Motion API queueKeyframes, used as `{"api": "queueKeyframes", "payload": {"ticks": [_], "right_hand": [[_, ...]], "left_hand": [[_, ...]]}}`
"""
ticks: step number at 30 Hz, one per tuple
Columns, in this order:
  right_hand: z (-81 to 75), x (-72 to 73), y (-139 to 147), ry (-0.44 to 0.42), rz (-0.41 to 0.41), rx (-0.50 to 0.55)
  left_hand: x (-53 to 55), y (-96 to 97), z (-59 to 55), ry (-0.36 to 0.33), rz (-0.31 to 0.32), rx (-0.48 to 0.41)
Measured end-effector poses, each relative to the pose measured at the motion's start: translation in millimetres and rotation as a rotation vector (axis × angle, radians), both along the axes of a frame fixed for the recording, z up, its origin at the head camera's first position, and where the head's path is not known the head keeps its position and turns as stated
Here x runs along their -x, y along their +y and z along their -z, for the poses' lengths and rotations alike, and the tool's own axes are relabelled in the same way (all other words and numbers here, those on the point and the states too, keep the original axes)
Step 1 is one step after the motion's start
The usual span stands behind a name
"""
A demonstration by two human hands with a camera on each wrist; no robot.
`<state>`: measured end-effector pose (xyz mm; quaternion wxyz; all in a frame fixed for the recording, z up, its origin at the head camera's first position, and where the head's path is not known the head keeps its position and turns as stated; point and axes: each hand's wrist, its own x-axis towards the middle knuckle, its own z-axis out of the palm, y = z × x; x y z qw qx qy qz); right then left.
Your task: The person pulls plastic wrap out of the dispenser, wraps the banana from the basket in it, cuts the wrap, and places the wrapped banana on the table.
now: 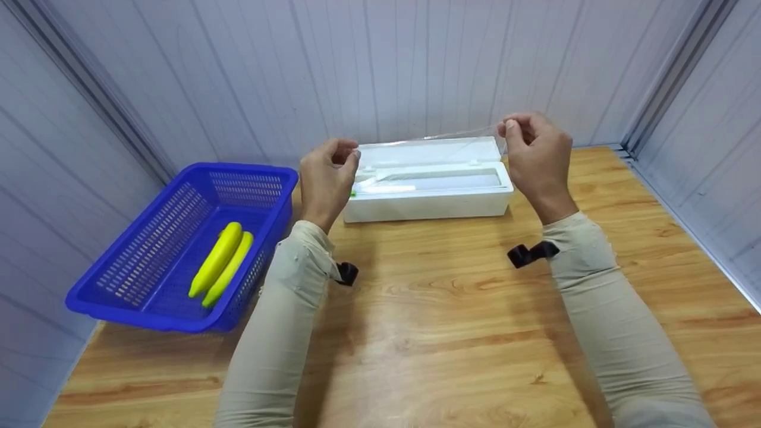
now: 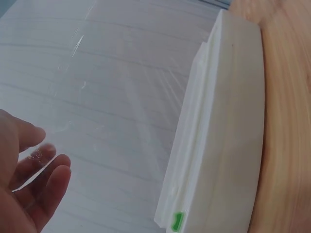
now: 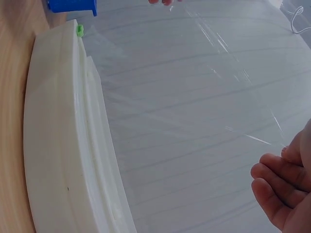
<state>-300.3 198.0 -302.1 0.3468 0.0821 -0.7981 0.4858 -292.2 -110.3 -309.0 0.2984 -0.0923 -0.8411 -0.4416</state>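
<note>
A sheet of clear cling film [image 1: 440, 136] is stretched between the two hands, its upper edge showing as a thin shiny line. The left hand [image 1: 326, 181] pinches one corner, with the film lying over its fingers [image 2: 57, 189] in the left wrist view. At the other corner, the right hand [image 1: 540, 160] pinches the edge between thumb and curled fingers [image 3: 277, 179]. Below the film is a long white cling film box [image 1: 428, 207] with its lid [image 1: 428, 151] raised at the back. A small green piece [image 2: 178, 221] sits at the box's left end.
To the left stands a blue perforated basket [image 1: 137, 321] with two yellow bananas [image 1: 223, 261] in it. Everything rests on a wood-grain table [image 1: 428, 333]. Pale panel walls [image 1: 404, 71] enclose the back and both sides.
</note>
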Motion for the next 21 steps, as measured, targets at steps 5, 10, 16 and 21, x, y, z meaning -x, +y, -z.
{"api": "queueKeyframes", "payload": {"ticks": [5,10,16,21], "right_hand": [[-2.3,-0.2,0.2,0.01,-0.013,0.021],[-4.1,0.9,1.0,0.018,-0.011,0.019],[-6.9,1.5,1.9,0.016,-0.001,-0.002],[-11.4,1.3,0.9,0.017,0.005,-0.012]], "left_hand": [[-0.7,-2.2,-2.8,-0.033,0.026,0.065],[-1.5,-4.8,-4.8,-0.073,-0.039,0.199],[-0.9,-7.8,-8.8,-0.048,-0.122,0.185],[1.0,-8.1,-15.5,-0.073,-0.048,-0.007]]}}
